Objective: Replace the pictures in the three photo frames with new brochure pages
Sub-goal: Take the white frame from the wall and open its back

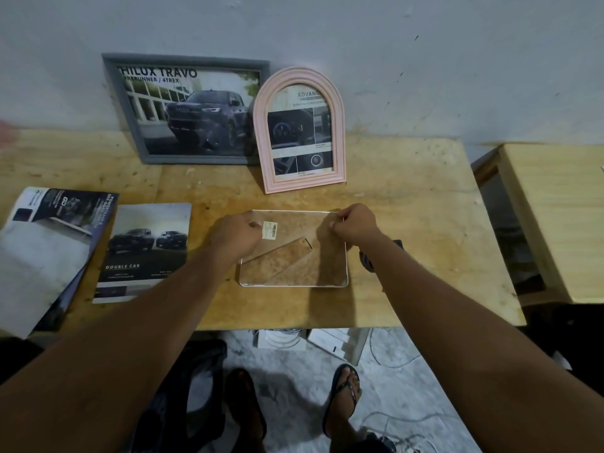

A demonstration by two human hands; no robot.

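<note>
A clear acrylic photo frame (330, 269) lies flat on the wooden table (425, 223), with a white barcode sticker (270, 229) and a clear stand piece (281, 256) on it. My left hand (237, 235) grips its left side near the sticker. At the frame's top right corner my right hand (354, 223) pinches the edge. A grey frame (143, 125) with a truck picture and a pink arched frame (261, 132) with a brochure page lean on the wall behind. A loose brochure page (147, 250) showing two trucks lies to the left.
A brochure stack (45, 250) hangs over the table's left front edge. A dark object (366, 261) lies partly hidden under my right forearm. A second wooden table (555, 217) stands to the right. Cables, boxes and my sandalled feet are on the floor below.
</note>
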